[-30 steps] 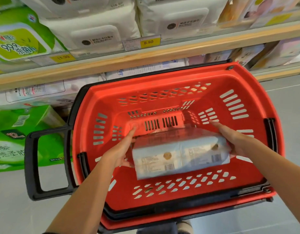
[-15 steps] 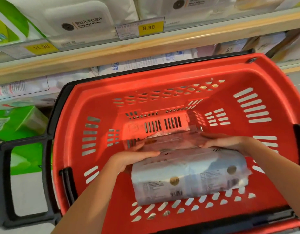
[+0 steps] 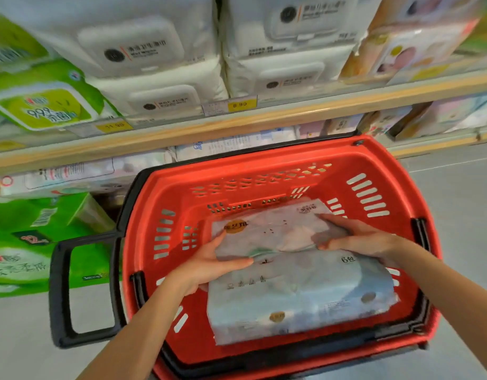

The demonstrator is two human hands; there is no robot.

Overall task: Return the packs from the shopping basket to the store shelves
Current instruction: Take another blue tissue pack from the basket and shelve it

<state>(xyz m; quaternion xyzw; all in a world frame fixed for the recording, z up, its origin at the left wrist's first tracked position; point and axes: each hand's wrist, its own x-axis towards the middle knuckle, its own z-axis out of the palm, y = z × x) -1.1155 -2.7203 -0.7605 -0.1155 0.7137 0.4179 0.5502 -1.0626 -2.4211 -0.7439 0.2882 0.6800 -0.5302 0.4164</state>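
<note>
Pack (image 3: 297,294) in both hands' grip, print blurred, over basket (image 3: 374,165).

Head camera looks steeply down, close over basket (image 3: 267,171).

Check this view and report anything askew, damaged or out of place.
Nothing looks damaged or spilled. The tissue pack sits tilted in the red basket only because the left hand and right hand hold it in their grip. The packs on the shelf look orderly, though blurred.
</note>
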